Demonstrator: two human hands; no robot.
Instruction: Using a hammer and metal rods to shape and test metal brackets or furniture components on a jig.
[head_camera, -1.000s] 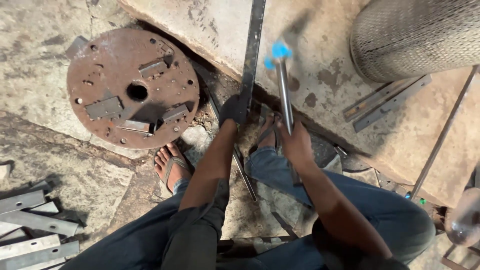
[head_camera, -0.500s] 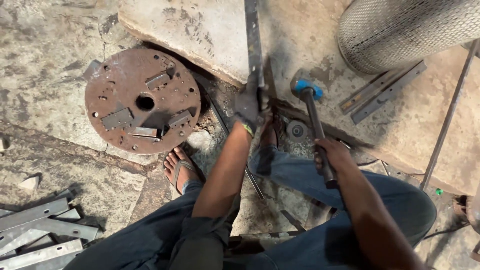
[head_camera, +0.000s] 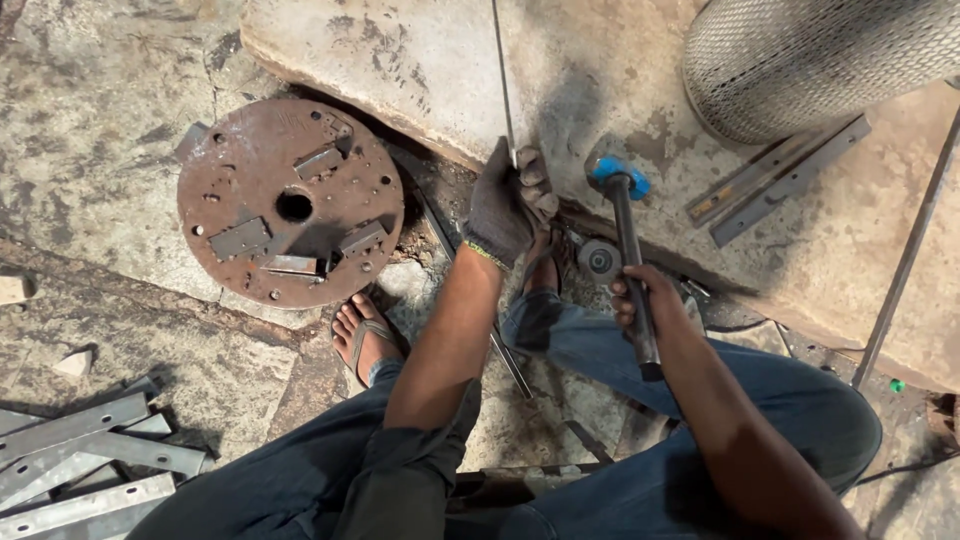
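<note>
Person squats on cracked concrete floor, knees apart, facing a raised pale stone slab.

Left hand: wears dark work glove, fingers curled shut around a long thin flat steel strip. Strip stands on edge and runs from the glove straight up across the slab to the top of the frame. Grip sits just at the slab's near edge.

Right hand: bare, clenched around the dark metal handle of a hammer with a blue-painted head. Handle points away from the person; head lies at the slab edge, just right of the gloved hand and near the strip, not touching it as far as I can tell. Whether the head rests on the stone or hangs above it: cannot tell.

Small round metal disc lies on the floor between both hands, beside the hammer handle.

Left of the person: rusty round steel plate with centre hole and welded blocks, lying partly against the slab. A sandalled foot sits just below it.

Lower left corner: heap of grey steel angle pieces.

On the slab, upper right: cylinder of woven metal mesh, with two short grey steel bars just beside it. A thin steel rod slants down the right edge.
</note>
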